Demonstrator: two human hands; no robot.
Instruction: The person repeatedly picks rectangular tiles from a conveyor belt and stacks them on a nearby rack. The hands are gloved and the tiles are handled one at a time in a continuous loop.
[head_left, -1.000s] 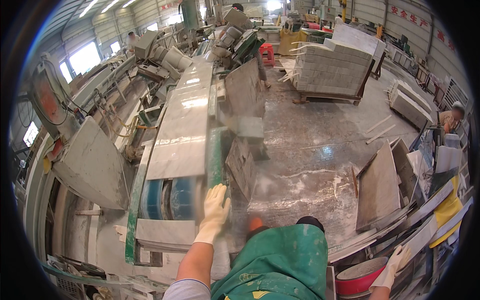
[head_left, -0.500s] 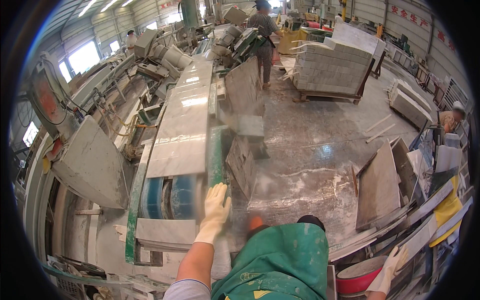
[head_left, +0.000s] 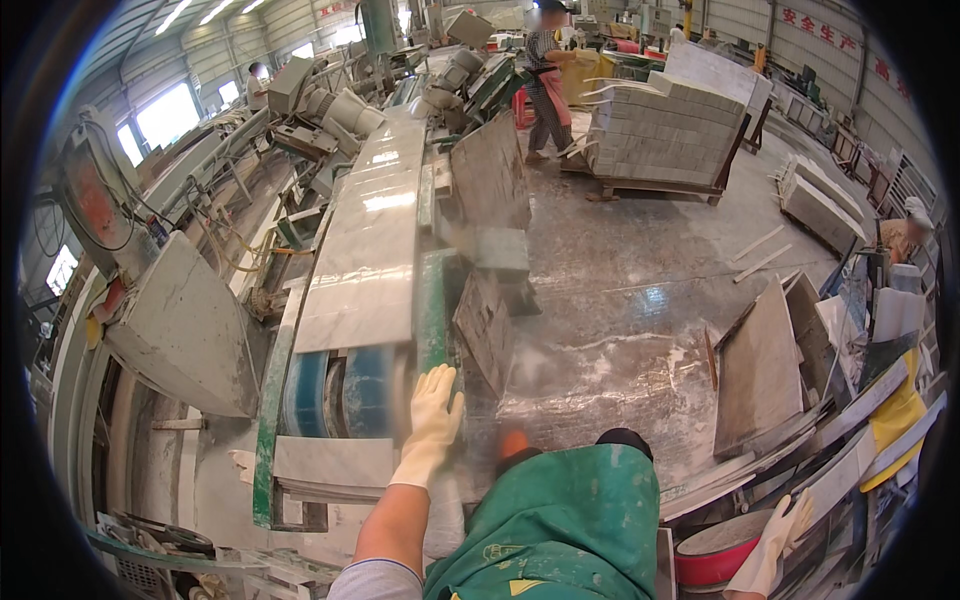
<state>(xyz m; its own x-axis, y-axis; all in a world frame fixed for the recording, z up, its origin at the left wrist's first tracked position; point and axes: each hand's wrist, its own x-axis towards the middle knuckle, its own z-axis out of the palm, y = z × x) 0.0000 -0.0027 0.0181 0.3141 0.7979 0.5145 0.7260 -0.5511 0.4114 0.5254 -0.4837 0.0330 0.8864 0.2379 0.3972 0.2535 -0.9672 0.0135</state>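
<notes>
While the left hand (head_left: 432, 412) in its pale glove rests flat, fingers together and holding nothing, on the green frame (head_left: 432, 300) at the near end of the conveyor, a long grey stone slab (head_left: 365, 250) lies on the belt — not yet within reach of that hand and not yet lifted off. The right hand (head_left: 775, 540) hangs low beside a red tub (head_left: 715, 560); its fingers look loosely spread and empty.

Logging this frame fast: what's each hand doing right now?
Left hand: open, gloved, resting flat on the conveyor's green edge.
Right hand: gloved, holding nothing, hanging over the red tub.
</notes>
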